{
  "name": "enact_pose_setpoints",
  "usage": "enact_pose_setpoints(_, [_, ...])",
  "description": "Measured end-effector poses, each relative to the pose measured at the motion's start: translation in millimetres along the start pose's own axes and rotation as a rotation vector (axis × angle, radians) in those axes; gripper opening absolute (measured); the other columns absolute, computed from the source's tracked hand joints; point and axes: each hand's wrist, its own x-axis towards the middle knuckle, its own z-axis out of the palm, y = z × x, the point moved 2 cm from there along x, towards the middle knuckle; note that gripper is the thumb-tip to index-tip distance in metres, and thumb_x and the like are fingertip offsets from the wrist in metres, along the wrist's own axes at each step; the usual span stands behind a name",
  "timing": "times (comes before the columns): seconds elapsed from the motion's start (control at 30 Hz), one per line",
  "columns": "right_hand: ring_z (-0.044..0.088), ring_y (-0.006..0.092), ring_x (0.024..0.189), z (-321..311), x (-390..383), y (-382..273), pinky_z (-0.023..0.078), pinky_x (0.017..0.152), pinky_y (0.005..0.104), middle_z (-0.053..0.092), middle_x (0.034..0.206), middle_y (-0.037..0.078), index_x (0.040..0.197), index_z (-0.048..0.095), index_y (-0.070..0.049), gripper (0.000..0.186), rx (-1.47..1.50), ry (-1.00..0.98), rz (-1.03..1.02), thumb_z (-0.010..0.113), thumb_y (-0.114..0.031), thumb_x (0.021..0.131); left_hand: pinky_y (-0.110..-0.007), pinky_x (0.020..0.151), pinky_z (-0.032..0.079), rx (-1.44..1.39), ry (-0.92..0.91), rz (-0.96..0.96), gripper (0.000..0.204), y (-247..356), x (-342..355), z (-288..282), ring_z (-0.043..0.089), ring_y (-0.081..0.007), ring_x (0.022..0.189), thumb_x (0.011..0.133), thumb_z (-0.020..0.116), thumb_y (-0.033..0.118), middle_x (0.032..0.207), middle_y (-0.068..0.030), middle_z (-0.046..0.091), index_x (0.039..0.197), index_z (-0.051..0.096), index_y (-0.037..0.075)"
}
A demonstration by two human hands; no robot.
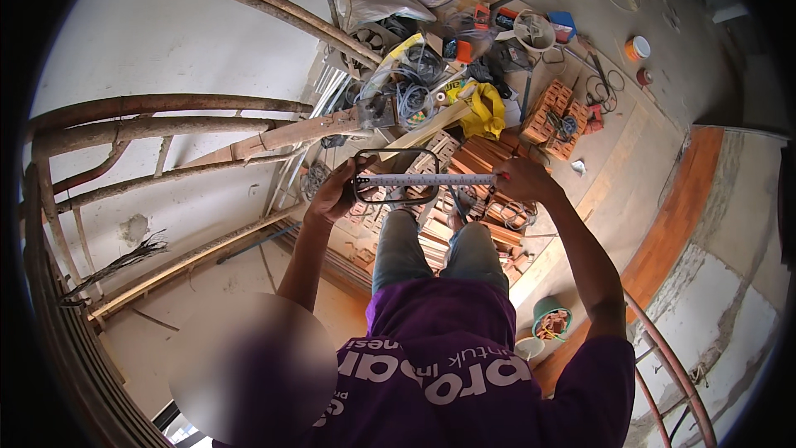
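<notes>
A pale tape measure blade (pixel 427 180) stretches level between my two hands, in front of my body. My left hand (pixel 332 192) is closed around the left side of a dark, thin rectangular frame (pixel 396 151) with rounded corners, and the blade's left end lies against that side. The blade crosses the frame and runs on past its right side. My right hand (pixel 527 180) is closed at the blade's other end, where a bit of red shows at the fingers. Whether that red is the tape's case, I cannot tell.
Stacks of orange hollow bricks (pixel 557 120) lie below and beyond my hands. Bags, coiled hoses and a yellow plastic bag (pixel 482 112) form a heap farther off. Wooden poles (pixel 166 126) reach in from the left. A green bucket (pixel 550 315) stands at lower right, near a curved metal rail (pixel 676 369).
</notes>
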Motion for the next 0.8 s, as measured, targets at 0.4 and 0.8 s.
enact_pose_setpoints(0.4, [0.065,0.0309,0.075,-2.3,-8.9,-2.1,0.050,0.069,0.0429,0.067,0.078,0.013,0.091,0.070,-0.010,0.026,0.025,-0.007,0.022,0.056,-0.032,0.085,-0.043,0.085,0.058,-0.053,-0.074,-0.010,0.024,3.8,-0.1,1.8,0.062,-0.0210,0.105,0.099,0.052,0.026,0.130,-0.0101,0.056,0.111,0.060,0.007])
enact_pose_setpoints(0.8, [0.066,0.0300,0.081,21.1,-13.8,15.3,0.051,0.073,0.0428,0.068,0.084,0.012,0.096,0.071,-0.013,0.025,0.043,-0.041,0.033,0.057,-0.030,0.085,-0.037,0.082,0.059,0.127,0.008,0.020,0.030,-3.2,1.3,10.0,0.065,-0.0217,0.099,0.100,0.051,0.029,0.126,-0.0111,0.059,0.115,0.060,0.005])
